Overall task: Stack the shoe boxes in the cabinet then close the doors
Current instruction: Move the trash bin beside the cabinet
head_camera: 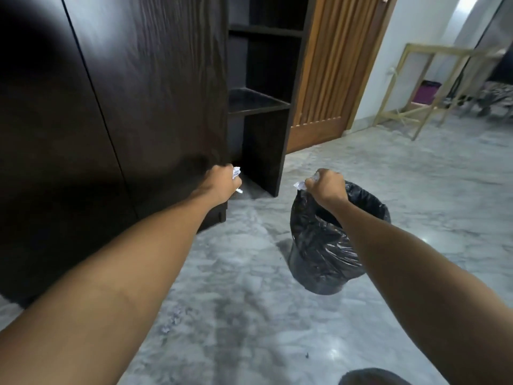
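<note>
A tall dark wooden cabinet (155,87) fills the left half of the view, with its doors shut on the left. Its open shelf section (258,101) stands at the right end and its shelves hold nothing that I can see. My left hand (219,184) grips a crumpled white paper (236,173) near the cabinet's lower right corner. My right hand (327,187) grips another crumpled white paper (301,185) above the near rim of a bin. No shoe boxes are in view.
A bin lined with a black plastic bag (327,245) stands on the grey marble floor (249,301) under my right hand. A brown slatted door (330,73) is behind the shelves. A wooden frame (427,87) leans at the far right.
</note>
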